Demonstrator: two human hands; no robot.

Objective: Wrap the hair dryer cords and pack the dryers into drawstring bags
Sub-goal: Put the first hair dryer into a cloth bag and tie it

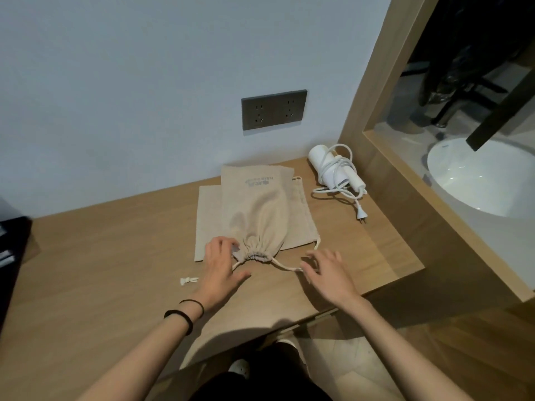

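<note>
A beige drawstring bag [260,209] lies bulging on the wooden desk [115,256], its gathered mouth [256,253] cinched and facing me. It rests on flat empty beige bags [208,215]. My left hand [221,264] lies beside the mouth, fingertips touching the gathers, with the left drawstring passing under it. My right hand [325,269] pinches the right drawstring [285,267]. A white hair dryer [333,169] with its cord wound around it sits at the back right, its plug [360,214] trailing on the desk.
A dark double wall socket [274,110] is above the desk. A knotted cord end [188,280] lies left of my left hand. A wooden frame [405,180] borders the desk's right side, with a white basin [480,180] behind it. Something dark sits at the left edge [11,250].
</note>
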